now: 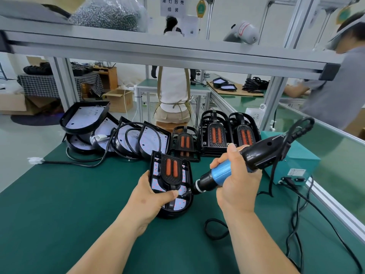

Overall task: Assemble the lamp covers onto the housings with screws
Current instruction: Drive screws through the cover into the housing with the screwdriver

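Note:
A black lamp housing (173,209) lies on the green table in front of me, with a black cover (171,171) bearing two orange strips set in it over the white LED board. My left hand (152,196) grips the housing's left edge, thumb across the board. My right hand (235,182) grips a blue and black electric screwdriver (223,172). Its tip touches the cover near my left thumb.
Several open housings (118,135) with cables lie at the back left. Stacked black covers (215,135) stand at the back right. A teal power box (292,165) sits to the right, its cords trailing over the mat. A bag of screws (110,14) rests on the overhead shelf.

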